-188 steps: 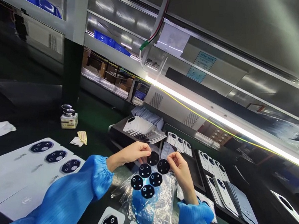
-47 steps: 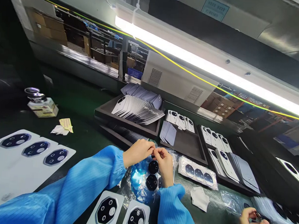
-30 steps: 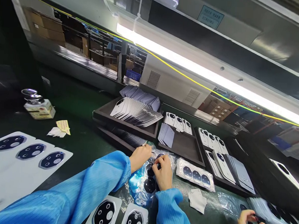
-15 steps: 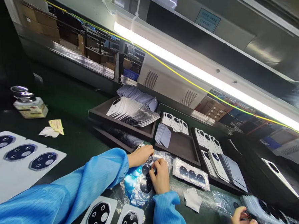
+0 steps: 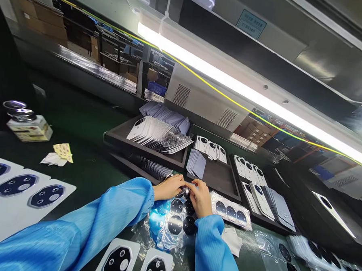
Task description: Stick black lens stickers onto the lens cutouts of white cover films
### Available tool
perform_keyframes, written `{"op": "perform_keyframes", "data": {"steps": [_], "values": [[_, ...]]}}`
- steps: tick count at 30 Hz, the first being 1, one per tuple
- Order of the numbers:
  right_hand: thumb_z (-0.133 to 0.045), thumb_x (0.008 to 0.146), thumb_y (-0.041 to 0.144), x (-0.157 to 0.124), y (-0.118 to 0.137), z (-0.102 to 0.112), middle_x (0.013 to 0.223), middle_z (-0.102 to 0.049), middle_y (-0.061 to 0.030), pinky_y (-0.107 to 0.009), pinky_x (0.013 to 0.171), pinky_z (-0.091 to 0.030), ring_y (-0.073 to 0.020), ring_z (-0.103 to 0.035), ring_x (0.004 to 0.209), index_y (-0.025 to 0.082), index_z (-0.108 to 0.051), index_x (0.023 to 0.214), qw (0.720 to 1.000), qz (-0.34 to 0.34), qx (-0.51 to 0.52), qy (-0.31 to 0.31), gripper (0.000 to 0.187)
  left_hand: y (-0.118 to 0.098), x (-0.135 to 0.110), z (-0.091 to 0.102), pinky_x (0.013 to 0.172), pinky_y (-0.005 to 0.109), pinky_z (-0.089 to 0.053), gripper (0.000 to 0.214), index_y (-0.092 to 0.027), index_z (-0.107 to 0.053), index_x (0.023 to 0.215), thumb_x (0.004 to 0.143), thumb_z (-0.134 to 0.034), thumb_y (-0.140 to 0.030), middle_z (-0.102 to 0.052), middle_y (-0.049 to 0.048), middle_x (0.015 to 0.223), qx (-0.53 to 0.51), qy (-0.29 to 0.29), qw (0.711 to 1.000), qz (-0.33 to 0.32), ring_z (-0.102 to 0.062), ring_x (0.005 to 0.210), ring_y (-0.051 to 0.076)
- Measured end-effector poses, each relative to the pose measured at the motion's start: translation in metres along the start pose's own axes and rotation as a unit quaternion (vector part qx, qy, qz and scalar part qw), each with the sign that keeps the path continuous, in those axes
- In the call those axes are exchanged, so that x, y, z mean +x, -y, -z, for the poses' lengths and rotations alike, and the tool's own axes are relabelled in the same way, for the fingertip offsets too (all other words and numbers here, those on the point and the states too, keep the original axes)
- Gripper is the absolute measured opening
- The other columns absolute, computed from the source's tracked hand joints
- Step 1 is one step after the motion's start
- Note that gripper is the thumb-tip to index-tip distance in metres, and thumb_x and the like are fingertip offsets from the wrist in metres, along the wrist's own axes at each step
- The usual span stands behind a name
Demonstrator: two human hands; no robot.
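Note:
A clear plastic sheet of black camera lens covers (image 5: 175,225) lies on the table, with blue film (image 5: 158,220) showing at its left side. At the sheet's far end my left hand (image 5: 169,187) is closed, its fingertips bunched on the edge. My right hand (image 5: 201,197) curls in from the right, fingers pinched together and meeting the left fingertips. What lies between the right fingers is hidden. Nearer me are white phone back panels (image 5: 121,259) with black lens areas. Right of my hands lies a wrapped strip of lens covers (image 5: 231,211).
Behind my hands, a dark tray (image 5: 117,137) holds fanned panels. More panels fill a tray (image 5: 224,182) and another (image 5: 257,215) to the right. A bottle (image 5: 29,128) and yellow sticker paper (image 5: 63,151) stand at left. Crumpled white paper (image 5: 232,241) and film-wrapped covers (image 5: 292,270) lie at right.
My right hand has moved away from me along the sheet to meet my left, uncovering more lens covers. Another person's hand at the lower right has left the view.

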State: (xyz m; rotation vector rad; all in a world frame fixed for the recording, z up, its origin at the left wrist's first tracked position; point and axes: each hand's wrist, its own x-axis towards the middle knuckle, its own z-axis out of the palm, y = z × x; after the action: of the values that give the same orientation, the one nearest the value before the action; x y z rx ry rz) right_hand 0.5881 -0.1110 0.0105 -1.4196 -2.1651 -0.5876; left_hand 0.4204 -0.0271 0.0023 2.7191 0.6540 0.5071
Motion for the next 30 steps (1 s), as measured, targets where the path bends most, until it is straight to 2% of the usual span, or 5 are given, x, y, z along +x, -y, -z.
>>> {"op": "perform_keyframes", "data": {"steps": [5,11,16,25,30], "values": [[-0.047,0.09,0.012,0.005,-0.003,-0.008,0.092,-0.063,-0.0077,-0.029,0.063,-0.043,-0.0183,-0.055,0.08,0.019,-0.065,0.088,0.997,0.068,-0.037,-0.014,0.019,0.001,0.0,-0.002,0.086,0.042,-0.052,0.018,-0.014,-0.06,0.107,0.092,-0.059,-0.023,-0.061,0.0069,0.111,-0.004,0.001,1.0,-0.004,-0.06,0.101,0.022],[-0.034,0.098,0.013,-0.001,-0.001,-0.003,0.09,-0.069,-0.0043,-0.028,0.072,-0.042,-0.0162,-0.059,0.09,0.019,-0.061,0.078,0.987,0.148,-0.059,-0.016,0.034,0.001,0.0,-0.002,0.085,0.042,-0.052,0.02,-0.015,-0.059,0.11,0.091,-0.059,-0.022,-0.061,0.0065,0.11,-0.004,0.003,1.0,-0.011,-0.06,0.1,0.022],[-0.028,0.099,0.013,-0.014,0.005,0.002,0.092,-0.07,-0.0059,-0.03,0.074,-0.041,-0.0185,-0.059,0.095,0.017,-0.062,0.081,0.987,0.136,-0.085,-0.02,0.038,0.0,-0.005,-0.001,0.087,0.041,-0.049,0.025,-0.015,-0.057,0.114,0.089,-0.059,-0.014,-0.058,0.0065,0.109,0.006,0.007,1.0,-0.021,-0.057,0.102,0.023],[-0.038,0.096,0.009,-0.02,0.005,-0.006,0.085,-0.068,-0.0043,-0.029,0.069,-0.038,-0.0179,-0.058,0.088,0.019,-0.06,0.083,0.989,0.093,-0.112,0.017,0.028,-0.003,-0.012,-0.002,0.084,0.031,-0.043,0.035,-0.021,-0.057,0.117,0.088,-0.047,-0.004,-0.052,0.0071,0.104,0.03,0.014,0.998,-0.047,-0.05,0.097,0.022],[-0.038,0.094,0.006,-0.022,0.018,0.01,0.076,-0.063,-0.0036,-0.031,0.07,-0.038,-0.0186,-0.055,0.079,0.02,-0.056,0.076,0.987,0.087,-0.12,0.055,0.029,-0.005,-0.012,0.0,0.079,0.031,-0.043,0.038,-0.018,-0.056,0.118,0.086,-0.043,0.0,-0.051,0.0098,0.104,0.057,0.022,0.997,-0.054,-0.049,0.095,0.024]]}}
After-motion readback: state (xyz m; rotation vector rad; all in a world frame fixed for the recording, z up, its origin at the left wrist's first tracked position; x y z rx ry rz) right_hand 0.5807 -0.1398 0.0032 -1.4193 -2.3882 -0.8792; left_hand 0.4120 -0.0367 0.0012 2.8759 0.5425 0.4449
